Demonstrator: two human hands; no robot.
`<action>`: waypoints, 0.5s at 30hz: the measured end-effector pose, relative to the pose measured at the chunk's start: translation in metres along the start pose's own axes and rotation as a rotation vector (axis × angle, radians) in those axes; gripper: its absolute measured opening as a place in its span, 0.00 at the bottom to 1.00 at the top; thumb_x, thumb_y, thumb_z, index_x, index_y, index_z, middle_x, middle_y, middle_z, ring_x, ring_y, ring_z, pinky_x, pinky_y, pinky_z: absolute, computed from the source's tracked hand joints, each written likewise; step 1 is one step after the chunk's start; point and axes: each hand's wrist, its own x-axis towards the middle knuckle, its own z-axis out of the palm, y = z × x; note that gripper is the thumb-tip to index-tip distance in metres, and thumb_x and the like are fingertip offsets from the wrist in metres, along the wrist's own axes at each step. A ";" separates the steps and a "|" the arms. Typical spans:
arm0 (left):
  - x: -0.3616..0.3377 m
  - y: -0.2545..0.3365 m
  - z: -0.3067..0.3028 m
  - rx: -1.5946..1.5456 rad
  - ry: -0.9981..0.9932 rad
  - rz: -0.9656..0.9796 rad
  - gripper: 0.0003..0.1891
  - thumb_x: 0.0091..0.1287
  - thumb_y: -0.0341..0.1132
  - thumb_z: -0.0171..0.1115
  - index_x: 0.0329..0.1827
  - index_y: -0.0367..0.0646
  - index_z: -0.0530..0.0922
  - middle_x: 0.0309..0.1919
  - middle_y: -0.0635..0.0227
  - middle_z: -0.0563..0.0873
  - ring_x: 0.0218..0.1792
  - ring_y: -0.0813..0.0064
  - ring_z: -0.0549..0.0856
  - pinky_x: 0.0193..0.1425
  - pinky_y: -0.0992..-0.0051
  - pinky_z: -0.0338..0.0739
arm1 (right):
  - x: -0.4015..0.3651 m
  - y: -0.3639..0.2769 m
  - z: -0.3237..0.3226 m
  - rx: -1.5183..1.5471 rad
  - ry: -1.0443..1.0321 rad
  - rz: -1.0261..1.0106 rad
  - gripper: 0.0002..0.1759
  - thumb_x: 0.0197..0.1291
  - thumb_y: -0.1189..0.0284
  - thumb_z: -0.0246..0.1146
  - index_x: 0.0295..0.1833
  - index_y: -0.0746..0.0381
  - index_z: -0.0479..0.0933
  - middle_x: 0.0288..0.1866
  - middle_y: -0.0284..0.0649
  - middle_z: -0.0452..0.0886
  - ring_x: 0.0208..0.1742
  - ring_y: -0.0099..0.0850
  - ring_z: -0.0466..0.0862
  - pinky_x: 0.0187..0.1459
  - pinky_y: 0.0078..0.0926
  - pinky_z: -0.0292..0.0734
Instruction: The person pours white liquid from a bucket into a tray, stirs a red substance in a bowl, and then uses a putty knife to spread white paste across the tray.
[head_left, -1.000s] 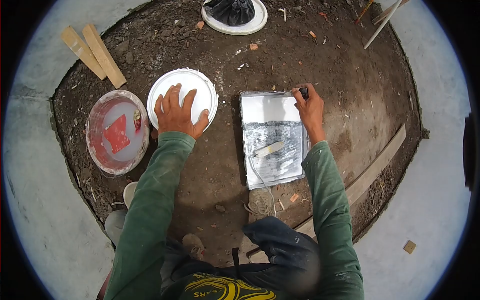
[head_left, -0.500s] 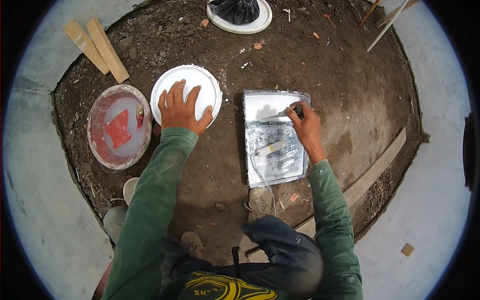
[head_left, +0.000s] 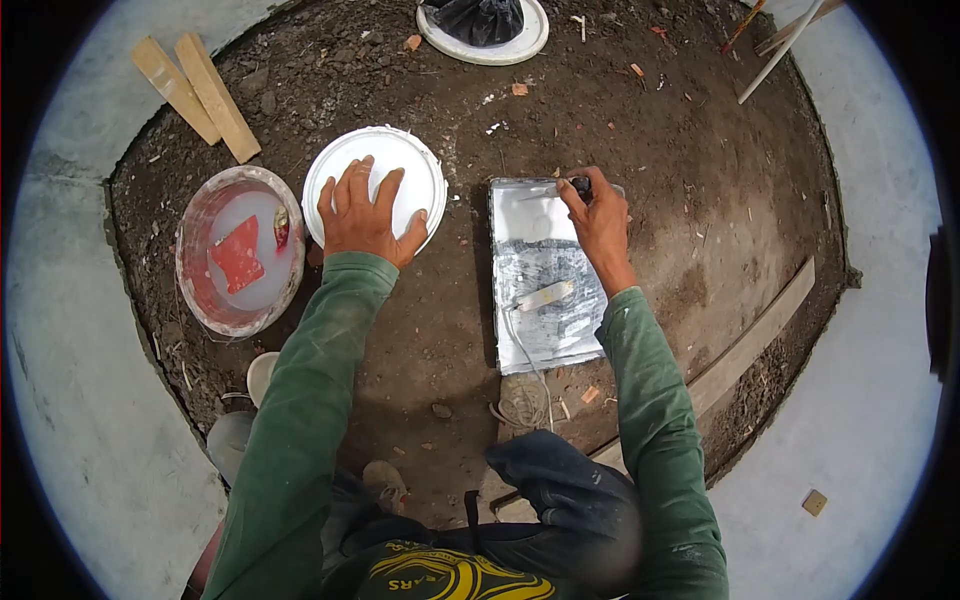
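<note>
My left hand (head_left: 366,212) lies with fingers spread on the round white lid (head_left: 410,160) of a bucket. My right hand (head_left: 598,220) pinches the dark handle of a putty knife (head_left: 578,187) at the far end of a paint tray (head_left: 550,335). Its blade is hardly visible now. White paint (head_left: 520,210) covers the tray's upper part, while the lower part is streaked silver and white. On the tray rests what looks like a small paint roller (head_left: 545,296) with a thin, bent wire frame.
A reddish tub (head_left: 190,290) of cloudy water holds a red flat piece (head_left: 238,254). Wooden boards (head_left: 215,95) lie at the far left, and a plank (head_left: 755,325) lies at the right. Another white bucket lid (head_left: 530,45) carries a black bag (head_left: 480,20). Concrete (head_left: 880,420) borders the soil.
My right hand has moved away from me toward the tray's far edge with the putty knife, whose blade no longer shows clearly. The left hand stays on the lid.
</note>
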 end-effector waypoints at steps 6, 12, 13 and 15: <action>0.000 -0.001 0.002 -0.006 0.008 0.005 0.31 0.59 0.53 0.67 0.65 0.51 0.78 0.67 0.55 0.72 0.73 0.57 0.67 0.78 0.52 0.52 | -0.003 0.001 0.001 0.033 0.024 -0.019 0.15 0.64 0.63 0.69 0.46 0.65 0.81 0.34 0.51 0.84 0.32 0.43 0.85 0.36 0.38 0.77; 0.000 0.001 -0.001 -0.008 -0.001 -0.010 0.31 0.59 0.53 0.67 0.65 0.51 0.78 0.68 0.54 0.72 0.73 0.57 0.68 0.78 0.52 0.52 | -0.010 -0.004 -0.017 0.021 0.078 -0.039 0.14 0.64 0.64 0.69 0.46 0.64 0.81 0.33 0.48 0.85 0.32 0.40 0.85 0.37 0.36 0.78; 0.000 0.000 0.000 -0.007 -0.001 -0.013 0.31 0.59 0.53 0.67 0.65 0.51 0.78 0.68 0.54 0.72 0.73 0.57 0.68 0.78 0.52 0.52 | -0.012 -0.004 -0.022 0.041 0.085 -0.010 0.14 0.64 0.64 0.69 0.46 0.64 0.81 0.33 0.47 0.84 0.31 0.38 0.84 0.36 0.34 0.78; 0.000 0.000 0.002 -0.031 0.008 -0.019 0.31 0.57 0.54 0.68 0.64 0.51 0.81 0.66 0.52 0.74 0.73 0.54 0.68 0.79 0.48 0.50 | -0.015 -0.006 -0.028 0.058 0.091 0.019 0.14 0.64 0.64 0.69 0.46 0.64 0.81 0.32 0.45 0.84 0.31 0.35 0.84 0.36 0.33 0.78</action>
